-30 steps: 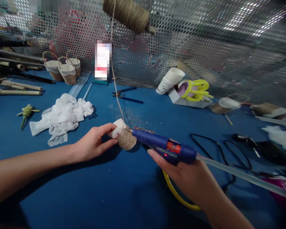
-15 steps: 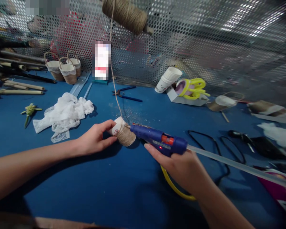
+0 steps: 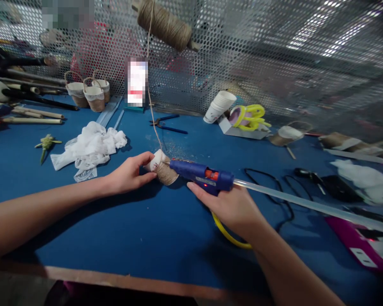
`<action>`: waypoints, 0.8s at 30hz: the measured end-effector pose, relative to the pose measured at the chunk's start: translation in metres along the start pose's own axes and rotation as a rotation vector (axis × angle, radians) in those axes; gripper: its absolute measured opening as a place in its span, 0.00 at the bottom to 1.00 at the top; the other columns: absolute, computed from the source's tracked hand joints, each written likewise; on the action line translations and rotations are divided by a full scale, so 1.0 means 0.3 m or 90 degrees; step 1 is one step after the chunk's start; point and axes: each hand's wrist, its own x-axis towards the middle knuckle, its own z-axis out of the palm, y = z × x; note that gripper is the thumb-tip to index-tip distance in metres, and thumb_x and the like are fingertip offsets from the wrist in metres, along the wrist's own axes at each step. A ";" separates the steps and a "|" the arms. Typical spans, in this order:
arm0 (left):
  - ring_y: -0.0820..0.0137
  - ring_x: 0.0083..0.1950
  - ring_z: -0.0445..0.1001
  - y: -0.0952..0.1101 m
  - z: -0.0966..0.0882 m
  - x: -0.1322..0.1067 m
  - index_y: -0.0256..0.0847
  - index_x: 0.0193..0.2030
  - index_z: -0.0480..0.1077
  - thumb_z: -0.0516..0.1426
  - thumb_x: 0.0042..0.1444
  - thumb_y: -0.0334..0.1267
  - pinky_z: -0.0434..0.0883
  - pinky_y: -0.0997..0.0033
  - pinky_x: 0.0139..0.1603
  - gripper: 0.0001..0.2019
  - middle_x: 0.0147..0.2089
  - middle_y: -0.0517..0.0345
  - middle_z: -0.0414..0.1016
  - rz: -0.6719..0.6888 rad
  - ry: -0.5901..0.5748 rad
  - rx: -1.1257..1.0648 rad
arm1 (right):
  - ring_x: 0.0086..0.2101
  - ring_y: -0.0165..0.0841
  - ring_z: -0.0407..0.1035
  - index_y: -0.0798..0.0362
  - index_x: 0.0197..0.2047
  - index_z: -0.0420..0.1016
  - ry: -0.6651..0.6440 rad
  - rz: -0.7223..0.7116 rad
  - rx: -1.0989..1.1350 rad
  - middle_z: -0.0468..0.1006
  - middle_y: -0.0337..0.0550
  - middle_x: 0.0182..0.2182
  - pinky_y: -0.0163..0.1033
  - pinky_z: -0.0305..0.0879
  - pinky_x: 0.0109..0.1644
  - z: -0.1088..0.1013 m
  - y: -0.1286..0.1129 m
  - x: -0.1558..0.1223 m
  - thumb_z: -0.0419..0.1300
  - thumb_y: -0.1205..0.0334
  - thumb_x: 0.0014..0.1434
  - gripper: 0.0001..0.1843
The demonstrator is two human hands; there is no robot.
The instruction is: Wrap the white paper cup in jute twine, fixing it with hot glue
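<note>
Between the fingers and thumb of my left hand (image 3: 134, 171) is a small paper cup (image 3: 166, 171), tilted on its side, its lower part wrapped in brown twine. A strand of twine (image 3: 152, 114) runs up from the cup to a big spool (image 3: 164, 24) hanging above. My right hand (image 3: 231, 205) is closed round the handle of a blue glue gun (image 3: 199, 172). Its nozzle points left and is at the twine on the cup; whether it touches I cannot tell. A long clear glue stick (image 3: 284, 197) sticks out of its back.
White lace (image 3: 91, 144) lies heaped at left, near small twine-wrapped buckets (image 3: 94, 100). Blue-handled pliers (image 3: 170, 124) lie behind the cup. Stacked paper cups (image 3: 219, 106) and a box with yellow-handled scissors (image 3: 247, 117) stand at back right. A black cord (image 3: 274, 182) and a magenta power strip (image 3: 349, 242) are at right.
The whole view has shifted, so the table's front edge shows more. Both hands keep their grips, and the nozzle has moved slightly along the twine-wrapped cup toward its white part.
</note>
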 end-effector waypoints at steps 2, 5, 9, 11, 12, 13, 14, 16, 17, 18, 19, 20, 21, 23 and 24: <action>0.70 0.37 0.66 -0.001 0.000 -0.001 0.35 0.39 0.62 0.52 0.52 0.34 0.65 0.69 0.41 0.08 0.36 0.56 0.67 -0.001 0.000 0.001 | 0.23 0.34 0.71 0.50 0.31 0.74 -0.018 -0.009 0.000 0.77 0.38 0.23 0.37 0.69 0.28 -0.001 0.003 -0.003 0.55 0.56 0.53 0.09; 0.70 0.39 0.66 -0.001 0.000 -0.002 0.34 0.39 0.62 0.52 0.53 0.33 0.65 0.68 0.42 0.08 0.37 0.55 0.67 0.006 -0.004 -0.003 | 0.26 0.36 0.71 0.49 0.33 0.75 -0.032 -0.042 -0.018 0.77 0.40 0.24 0.40 0.68 0.29 -0.001 0.025 -0.008 0.54 0.56 0.53 0.10; 0.70 0.39 0.66 0.002 -0.002 -0.003 0.35 0.39 0.62 0.51 0.53 0.32 0.64 0.69 0.42 0.07 0.37 0.54 0.67 0.014 -0.010 -0.002 | 0.31 0.39 0.71 0.49 0.37 0.75 -0.020 -0.068 -0.046 0.78 0.43 0.28 0.43 0.67 0.34 0.004 0.043 -0.018 0.51 0.57 0.55 0.13; 0.70 0.38 0.66 0.002 -0.003 -0.002 0.35 0.39 0.62 0.52 0.53 0.33 0.64 0.69 0.42 0.07 0.37 0.54 0.67 0.010 -0.007 0.008 | 0.31 0.39 0.71 0.48 0.37 0.75 -0.031 -0.091 -0.063 0.78 0.43 0.27 0.42 0.67 0.34 0.002 0.045 -0.023 0.51 0.58 0.55 0.13; 0.70 0.38 0.66 0.002 -0.004 -0.001 0.35 0.39 0.62 0.52 0.53 0.33 0.64 0.68 0.42 0.07 0.37 0.54 0.67 0.008 -0.006 0.013 | 0.31 0.38 0.71 0.48 0.37 0.75 -0.041 -0.107 -0.075 0.77 0.43 0.26 0.42 0.67 0.34 0.000 0.046 -0.025 0.50 0.58 0.55 0.13; 0.70 0.38 0.65 0.002 -0.004 -0.001 0.35 0.39 0.62 0.52 0.53 0.33 0.65 0.68 0.41 0.07 0.36 0.55 0.67 0.008 -0.004 0.018 | 0.30 0.38 0.71 0.48 0.37 0.76 -0.050 -0.125 -0.088 0.77 0.43 0.24 0.41 0.67 0.33 -0.004 0.047 -0.025 0.50 0.59 0.55 0.13; 0.71 0.37 0.65 0.002 -0.004 0.000 0.35 0.39 0.62 0.52 0.53 0.33 0.65 0.69 0.41 0.08 0.36 0.55 0.67 0.007 -0.002 0.020 | 0.29 0.37 0.71 0.48 0.37 0.76 -0.058 -0.147 -0.108 0.77 0.43 0.23 0.41 0.67 0.33 -0.007 0.049 -0.025 0.49 0.60 0.56 0.14; 0.71 0.37 0.66 0.003 -0.003 0.000 0.35 0.39 0.62 0.52 0.52 0.33 0.65 0.69 0.41 0.07 0.36 0.55 0.67 0.008 0.001 0.020 | 0.28 0.37 0.71 0.49 0.37 0.76 -0.062 -0.186 -0.146 0.77 0.44 0.23 0.42 0.66 0.32 -0.011 0.053 -0.022 0.45 0.62 0.57 0.18; 0.71 0.38 0.66 0.004 -0.002 0.000 0.35 0.39 0.62 0.52 0.52 0.33 0.65 0.69 0.41 0.07 0.36 0.55 0.68 0.009 0.002 0.018 | 0.28 0.37 0.71 0.50 0.37 0.76 -0.061 -0.194 -0.160 0.77 0.45 0.24 0.42 0.66 0.32 -0.011 0.054 -0.019 0.44 0.62 0.58 0.19; 0.71 0.38 0.66 0.005 -0.002 0.000 0.35 0.39 0.62 0.52 0.52 0.33 0.65 0.69 0.41 0.07 0.36 0.55 0.68 0.010 0.003 0.017 | 0.28 0.37 0.71 0.50 0.37 0.76 -0.054 -0.191 -0.172 0.77 0.46 0.25 0.42 0.67 0.32 -0.010 0.054 -0.017 0.44 0.62 0.58 0.19; 0.70 0.38 0.66 0.006 -0.002 -0.001 0.35 0.39 0.62 0.52 0.52 0.33 0.65 0.69 0.41 0.07 0.37 0.55 0.68 0.011 0.001 0.015 | 0.28 0.37 0.71 0.51 0.37 0.76 -0.042 -0.177 -0.181 0.77 0.46 0.26 0.41 0.67 0.32 -0.007 0.054 -0.015 0.44 0.61 0.58 0.19; 0.70 0.39 0.66 0.007 -0.003 -0.001 0.35 0.39 0.62 0.52 0.52 0.33 0.65 0.69 0.42 0.07 0.37 0.55 0.68 0.012 -0.001 0.014 | 0.29 0.37 0.71 0.51 0.37 0.76 -0.031 -0.161 -0.190 0.77 0.46 0.27 0.41 0.67 0.32 -0.004 0.052 -0.013 0.45 0.60 0.58 0.18; 0.70 0.39 0.66 0.008 -0.004 -0.001 0.35 0.39 0.62 0.52 0.52 0.33 0.65 0.69 0.42 0.07 0.37 0.55 0.68 0.013 -0.004 0.014 | 0.29 0.37 0.71 0.52 0.37 0.76 -0.022 -0.153 -0.198 0.77 0.45 0.27 0.40 0.67 0.31 -0.002 0.050 -0.013 0.46 0.59 0.58 0.18; 0.71 0.38 0.66 0.008 -0.006 -0.002 0.35 0.39 0.62 0.52 0.52 0.33 0.65 0.69 0.41 0.07 0.36 0.55 0.68 0.009 -0.010 0.017 | 0.27 0.36 0.71 0.51 0.36 0.77 -0.016 -0.171 -0.215 0.77 0.44 0.25 0.41 0.67 0.30 0.000 0.044 -0.014 0.44 0.59 0.58 0.19; 0.71 0.37 0.66 0.009 -0.007 -0.002 0.35 0.38 0.62 0.52 0.52 0.33 0.65 0.69 0.41 0.07 0.36 0.55 0.68 0.006 -0.013 0.018 | 0.26 0.37 0.70 0.50 0.36 0.77 -0.023 -0.201 -0.224 0.77 0.44 0.24 0.41 0.67 0.28 -0.001 0.041 -0.015 0.43 0.61 0.58 0.20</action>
